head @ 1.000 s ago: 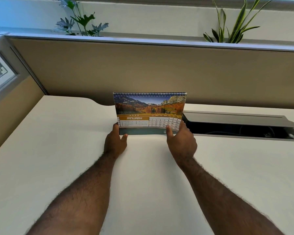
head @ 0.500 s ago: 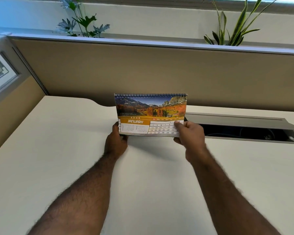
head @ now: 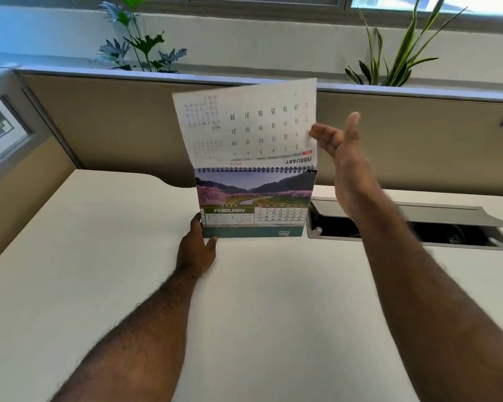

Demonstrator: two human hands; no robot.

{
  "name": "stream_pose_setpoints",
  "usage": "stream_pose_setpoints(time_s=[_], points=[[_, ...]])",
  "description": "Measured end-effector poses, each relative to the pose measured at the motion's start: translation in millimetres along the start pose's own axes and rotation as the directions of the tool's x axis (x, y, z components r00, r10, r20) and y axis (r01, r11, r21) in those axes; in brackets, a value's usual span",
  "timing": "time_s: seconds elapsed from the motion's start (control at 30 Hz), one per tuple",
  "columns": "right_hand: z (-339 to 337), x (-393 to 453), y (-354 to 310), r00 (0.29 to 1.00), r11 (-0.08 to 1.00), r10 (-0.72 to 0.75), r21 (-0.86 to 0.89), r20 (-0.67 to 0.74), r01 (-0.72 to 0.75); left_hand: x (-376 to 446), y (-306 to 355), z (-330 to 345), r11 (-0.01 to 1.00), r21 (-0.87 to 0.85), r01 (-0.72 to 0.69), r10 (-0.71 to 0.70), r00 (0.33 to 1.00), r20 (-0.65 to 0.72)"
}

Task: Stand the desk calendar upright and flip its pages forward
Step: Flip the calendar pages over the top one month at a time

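Note:
The desk calendar [head: 254, 198] stands upright on the white desk [head: 99, 271], spiral binding on top, its front showing a FEBRUARY page with a pink-blossom valley. One page [head: 244, 126] is swung up above the spiral, its back showing an upside-down February grid. My left hand [head: 196, 253] grips the calendar's lower left corner, thumb on the left edge. My right hand [head: 340, 146] is raised at the lifted page's right edge; its fingertips touch the edge, its thumb points up and away, and its fingers are spread.
Right of the calendar, an open cable hatch [head: 418, 227] with a raised grey lid is cut into the desk. A beige partition [head: 114, 120] runs behind the calendar. Two potted plants [head: 140, 44] [head: 395, 53] stand beyond it. A window panel is at far left.
The January page has been swung from the front up over the spiral, uncovering February. My right hand rose with it from the lower right corner. My left hand stayed at the base.

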State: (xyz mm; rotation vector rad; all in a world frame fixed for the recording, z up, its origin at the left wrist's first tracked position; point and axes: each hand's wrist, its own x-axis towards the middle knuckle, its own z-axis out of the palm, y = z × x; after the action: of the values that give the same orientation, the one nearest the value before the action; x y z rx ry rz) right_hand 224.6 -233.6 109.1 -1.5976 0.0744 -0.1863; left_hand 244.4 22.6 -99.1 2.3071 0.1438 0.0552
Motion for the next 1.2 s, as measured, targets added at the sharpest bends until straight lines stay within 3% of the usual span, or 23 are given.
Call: stream_pose_setpoints(time_s=[0.07,0.23,0.43,0.53,0.67,0.83,1.03,1.2], points=[[2.1,7.6,13.3,1.0,0.991,0.003,-0.132,0.015,-0.001,0.3,0.1,-0.3,1.0,0.006,-0.004,0.004,1.0,-0.002],[1.9,14.5,52.2,0.995,0.975,0.076,-0.204,-0.064,-0.087,-0.8,0.7,-1.0,1.0,-0.004,-0.021,0.021,1.0,-0.008],[4.9,1.9,82.1,0.989,0.987,0.126,-0.096,-0.074,-0.132,-1.2,1.4,-1.9,1.0,0.01,-0.006,0.006,1.0,0.003],[10.3,-2.8,97.3,0.98,0.987,0.136,-0.065,-0.144,-0.147,-2.3,2.6,-2.8,1.0,0.004,-0.025,0.025,1.0,-0.002],[21.5,-19.4,128.1,0.94,0.928,0.087,-0.316,-0.331,-0.197,-2.9,5.0,-3.7,1.0,0.003,-0.012,0.012,1.0,0.005],[33.7,-39.9,153.5,0.964,0.855,0.028,-0.493,-0.265,-0.16,-2.8,6.7,-3.9,1.0,0.003,-0.016,0.016,1.0,0.0],[40.8,-50.0,157.0,0.939,0.732,-0.033,-0.648,-0.342,-0.211,-2.1,8.2,-4.8,1.0,0.007,-0.018,0.018,1.0,-0.01],[35.4,-53.4,148.7,0.89,0.86,-0.041,-0.469,-0.453,-0.199,-3.0,6.4,-5.9,0.999,-0.018,-0.037,0.036,0.999,-0.02]])
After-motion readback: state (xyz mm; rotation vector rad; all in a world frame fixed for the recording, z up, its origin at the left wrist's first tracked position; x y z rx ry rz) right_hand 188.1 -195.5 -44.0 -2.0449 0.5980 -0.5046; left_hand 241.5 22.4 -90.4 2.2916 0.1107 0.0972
